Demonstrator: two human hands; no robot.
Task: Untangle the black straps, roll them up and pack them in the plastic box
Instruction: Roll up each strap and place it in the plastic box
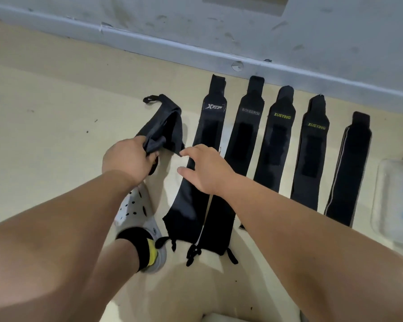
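Several black straps lie flat side by side on the beige floor, running toward the wall: an XTEP strap (209, 126), a BOKEERSI strap (247, 126), two XUEYING straps (277, 140) and a plain one with a grey edge (349, 168). My left hand (128, 159) grips a crumpled, folded black strap (165, 124) lifted off the floor at the left of the row. My right hand (205, 168) hovers over the XTEP strap with fingers spread, its fingertips close to the crumpled strap's lower corner. The clear plastic box (396, 201) sits at the right edge.
A grey baseboard and wall (219, 52) run behind the straps. My foot in a grey perforated clog (137, 212) with a black sock stands below my left hand. A pale object shows at the bottom edge (228, 318).
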